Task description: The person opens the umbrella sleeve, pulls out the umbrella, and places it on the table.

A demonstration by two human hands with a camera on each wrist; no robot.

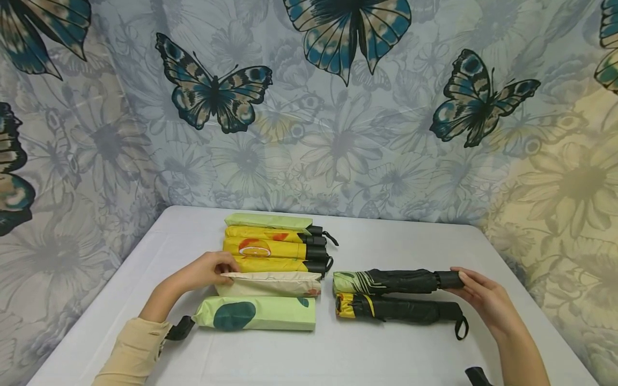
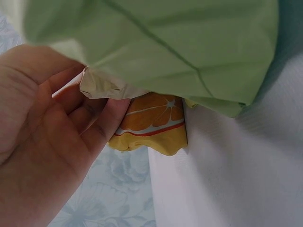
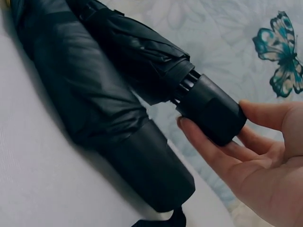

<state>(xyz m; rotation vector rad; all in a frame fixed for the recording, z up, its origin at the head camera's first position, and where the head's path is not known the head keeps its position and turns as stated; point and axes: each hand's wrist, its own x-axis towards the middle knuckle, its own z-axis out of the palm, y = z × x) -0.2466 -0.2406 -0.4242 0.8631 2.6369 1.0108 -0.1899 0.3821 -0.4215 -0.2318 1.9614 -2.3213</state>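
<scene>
My left hand [image 1: 207, 269] pinches the left end of a cream umbrella cover [image 1: 270, 284], which lies between a yellow umbrella and a light green cover [image 1: 285, 313] with dark leaf spots. Close up in the left wrist view, the fingers lie around the crumpled cream end, while green fabric [image 2: 199, 52] hides part of it. At the right, my right hand [image 1: 487, 297] grips the black handle [image 3: 213, 109] of a folded black umbrella [image 1: 405, 281] with a green striped end. Just in front of that lies a second folded black umbrella [image 1: 405, 310] with a yellow end and a wrist loop.
Behind the cream cover, several covered umbrellas lie in a row: yellow ones with fruit prints [image 1: 270, 248] and a light green one [image 1: 267, 220] at the back. All rest on a white table [image 1: 386, 354]. A butterfly-print cloth [image 1: 338, 161] hangs behind it.
</scene>
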